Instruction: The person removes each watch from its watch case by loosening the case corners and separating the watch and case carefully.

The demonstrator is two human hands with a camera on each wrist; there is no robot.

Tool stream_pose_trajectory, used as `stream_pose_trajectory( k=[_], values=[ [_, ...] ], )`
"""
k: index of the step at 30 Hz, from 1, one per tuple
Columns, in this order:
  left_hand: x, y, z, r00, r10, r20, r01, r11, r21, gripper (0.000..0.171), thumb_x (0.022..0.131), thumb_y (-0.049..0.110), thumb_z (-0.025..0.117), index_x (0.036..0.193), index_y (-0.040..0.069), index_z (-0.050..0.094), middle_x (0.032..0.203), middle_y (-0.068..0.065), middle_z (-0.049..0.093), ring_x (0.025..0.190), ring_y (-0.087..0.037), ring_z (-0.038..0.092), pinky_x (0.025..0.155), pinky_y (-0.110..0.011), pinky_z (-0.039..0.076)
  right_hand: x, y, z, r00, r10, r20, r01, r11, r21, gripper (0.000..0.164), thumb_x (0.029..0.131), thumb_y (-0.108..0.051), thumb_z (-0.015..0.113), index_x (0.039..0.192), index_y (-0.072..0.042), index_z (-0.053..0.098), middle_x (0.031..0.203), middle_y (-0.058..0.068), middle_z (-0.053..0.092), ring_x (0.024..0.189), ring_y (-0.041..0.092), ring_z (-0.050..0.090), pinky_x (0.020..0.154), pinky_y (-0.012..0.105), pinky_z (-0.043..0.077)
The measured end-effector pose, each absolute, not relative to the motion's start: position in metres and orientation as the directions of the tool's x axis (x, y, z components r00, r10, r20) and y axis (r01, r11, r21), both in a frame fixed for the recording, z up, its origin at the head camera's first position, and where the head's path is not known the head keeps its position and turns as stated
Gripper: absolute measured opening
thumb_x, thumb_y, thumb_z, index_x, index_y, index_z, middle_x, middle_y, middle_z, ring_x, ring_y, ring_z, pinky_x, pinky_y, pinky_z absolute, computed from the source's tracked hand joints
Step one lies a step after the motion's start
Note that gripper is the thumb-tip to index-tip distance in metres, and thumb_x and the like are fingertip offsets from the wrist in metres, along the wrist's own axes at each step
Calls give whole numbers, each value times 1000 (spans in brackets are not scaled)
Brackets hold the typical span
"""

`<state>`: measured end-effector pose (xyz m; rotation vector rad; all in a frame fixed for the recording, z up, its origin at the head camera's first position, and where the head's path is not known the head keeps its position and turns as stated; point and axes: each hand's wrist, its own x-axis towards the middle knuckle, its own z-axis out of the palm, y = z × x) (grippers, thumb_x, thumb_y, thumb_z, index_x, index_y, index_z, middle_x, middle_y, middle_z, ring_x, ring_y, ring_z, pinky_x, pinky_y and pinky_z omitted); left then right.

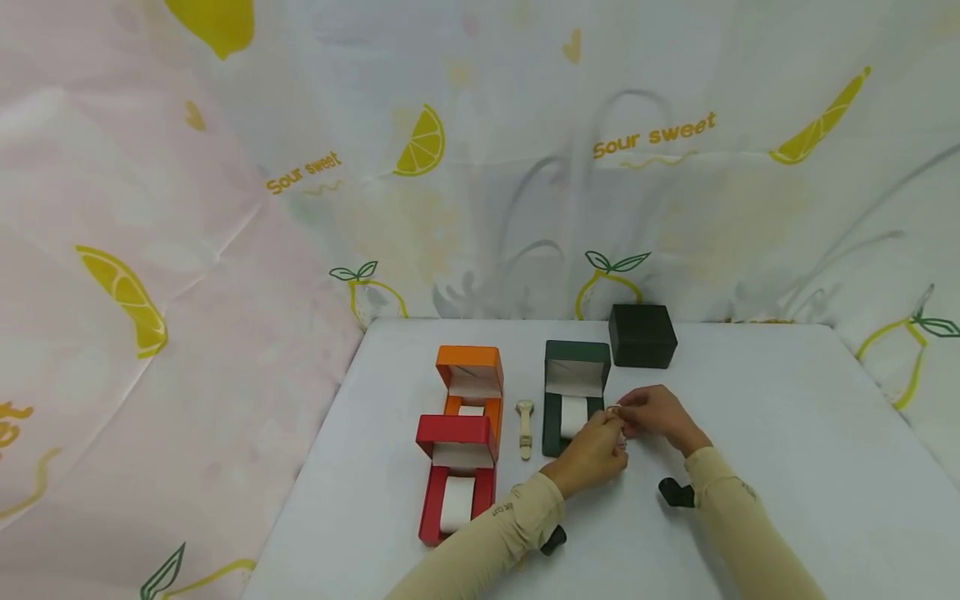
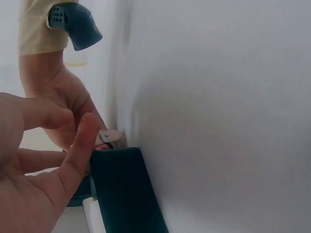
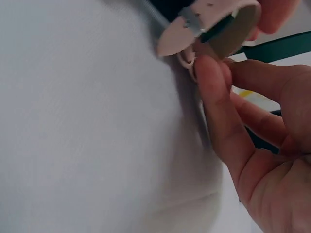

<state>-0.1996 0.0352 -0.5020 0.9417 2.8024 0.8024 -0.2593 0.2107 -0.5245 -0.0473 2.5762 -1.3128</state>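
Both hands meet at a pale pink watch point(image 3: 218, 22) beside the green box. Its strap is bent into a loop with a metal buckle, and the dial is hidden. My right hand point(image 1: 655, 414) pinches the strap near the buckle between thumb and finger point(image 3: 216, 90). From the other side, my left hand point(image 1: 596, 454) grips the watch with curled fingers, which partly cover it. In the left wrist view, the strap end point(image 2: 112, 136) shows past the left fingertips. The green watch box point(image 1: 551, 417) stands open, with a white cushion point(image 1: 573, 415) in it.
Left of the green box lies a cream watch point(image 1: 525, 429). Farther left, an orange box point(image 1: 470, 360) and a red box point(image 1: 432, 508) stand open with white cushions. A closed black box point(image 1: 642, 336) sits at the back of the white table point(image 1: 787, 400), before a lemon-print curtain point(image 1: 480, 208).
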Motion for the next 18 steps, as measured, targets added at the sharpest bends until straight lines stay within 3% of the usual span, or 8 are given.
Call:
stream_pose_trajectory(
  k=[3,6,10,18],
  values=[
    [-198,36,-503,-807,584,86,546,683,485,44,90,9,65,130,-4,54,138,-12,48,121,-8,48,96,-16,42,-259,213,-527,-973,-126,-192,73,623,-779,33,90,-25,70,106,4,70,93,11,71,74,16,63,67,30,53],
    [-197,36,-503,-811,580,80,541,689,482,53,92,10,63,139,-6,46,142,-15,45,117,-7,50,92,-15,44,-259,213,-529,-976,-109,-188,73,650,-756,34,90,-27,70,107,2,70,92,9,70,71,16,61,65,30,53],
    [-198,35,-502,-809,579,101,545,673,499,53,91,8,64,139,-5,47,139,-15,45,103,-5,52,83,-12,45,-259,212,-529,-978,-100,-183,74,651,-755,32,91,-27,69,107,2,69,88,8,68,65,16,59,60,30,51],
    [-198,35,-500,-812,563,153,548,646,532,45,91,7,64,134,-2,52,135,-11,46,96,-2,52,78,-8,43,-259,214,-526,-987,-58,-150,75,657,-750,33,96,-26,61,108,3,69,93,12,68,66,16,57,57,28,50]
  ],
)
